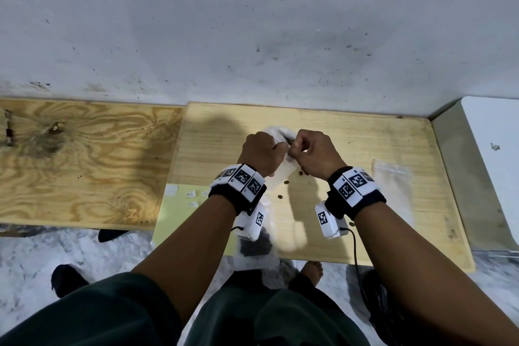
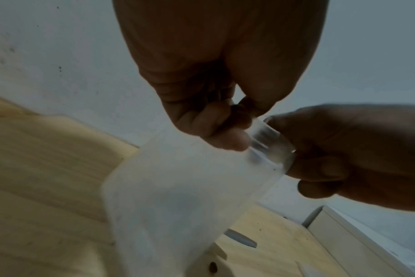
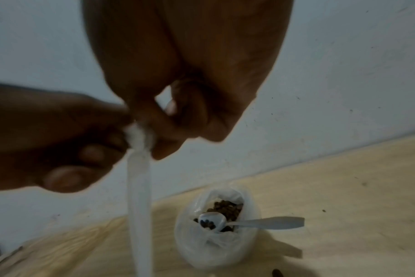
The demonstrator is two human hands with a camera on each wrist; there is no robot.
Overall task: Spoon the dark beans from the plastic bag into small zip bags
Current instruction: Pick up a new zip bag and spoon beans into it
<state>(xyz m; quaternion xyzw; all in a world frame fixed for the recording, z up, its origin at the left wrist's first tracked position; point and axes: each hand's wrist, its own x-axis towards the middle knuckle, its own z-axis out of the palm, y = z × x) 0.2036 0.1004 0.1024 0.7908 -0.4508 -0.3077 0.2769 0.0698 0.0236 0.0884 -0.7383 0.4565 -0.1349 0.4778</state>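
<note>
We hold one small zip bag [image 1: 285, 174] up over the wooden surface [image 1: 365, 149]. Our left hand [image 1: 261, 150] pinches one side of its top and our right hand [image 1: 314, 153] pinches the other side, so each grip is closed on the bag's mouth. The bag looks empty and hangs down flat. We think we are pulling the zip open.

The plastic bag [image 3: 216, 230] with the dark beans [image 3: 228, 208] stands on the surface just behind our hands. The spoon [image 3: 249, 223] rests in it, with a few beans in its bowl and its handle sticking out over the edge.

What could go wrong? The zip may stay stuck. If we tug too hard, our fingers may slip off the thin plastic, or the small bag may tear. A quick jerk could also make a hand bump the plastic bag. It is soft and open at the top, so it could tip and spill beans. The handle sticks out, so a bump there could flip the spoon out.

Some loose beans [image 1: 282, 189] already lie on the surface under our hands. More could roll off onto the floor.

A filled zip bag [image 1: 254, 250] sits at the near edge of the surface, partly over it. A nudge from our arm could push it off. More empty zip bags [image 1: 391, 177] lie to the right.
</note>
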